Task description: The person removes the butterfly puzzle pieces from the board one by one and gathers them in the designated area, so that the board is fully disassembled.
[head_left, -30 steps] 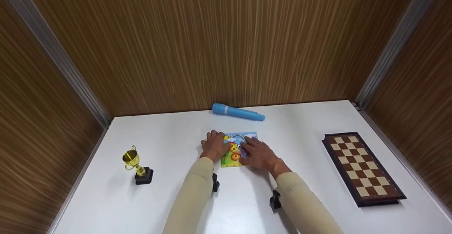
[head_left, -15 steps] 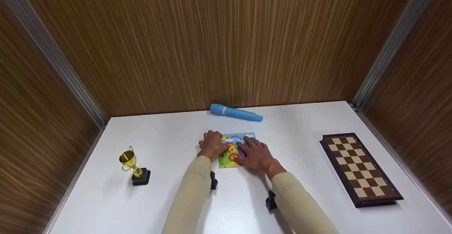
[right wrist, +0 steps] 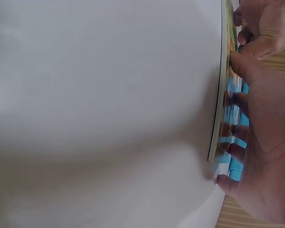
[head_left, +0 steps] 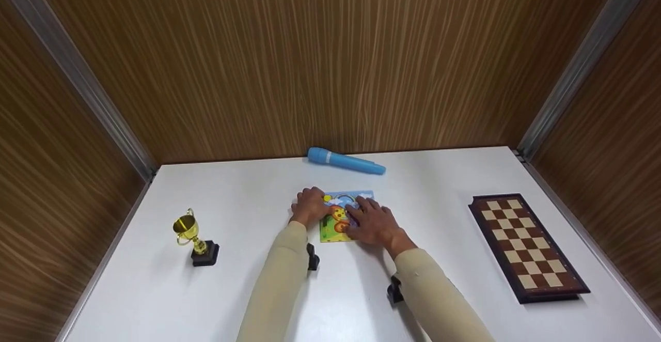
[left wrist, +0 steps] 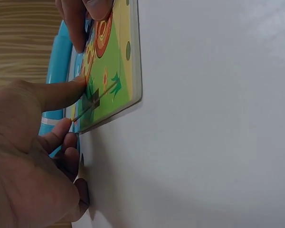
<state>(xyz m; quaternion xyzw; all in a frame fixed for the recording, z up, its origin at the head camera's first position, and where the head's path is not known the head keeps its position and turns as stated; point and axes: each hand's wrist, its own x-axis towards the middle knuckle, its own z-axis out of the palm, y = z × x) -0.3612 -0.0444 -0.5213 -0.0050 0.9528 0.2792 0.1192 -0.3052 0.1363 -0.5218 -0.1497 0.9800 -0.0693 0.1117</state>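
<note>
One square picture board (head_left: 330, 235), flat, glossy and pale-sided with a rounded corner, shows blue sky, rainbow and grass, lying on the smooth white table (head_left: 258, 192) toward the middle of its back edge; the right hand (head_left: 379, 226) lays parted fingers on it, ungripping; the left hand (head_left: 311, 207) rests its thumb there, whether pinching I cannot tell

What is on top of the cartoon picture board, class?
The thumb of the left hand and fingers of the right hand lie over the cartoon picture board; part of its printed scene shows between them. The print beneath them is hidden.
</note>
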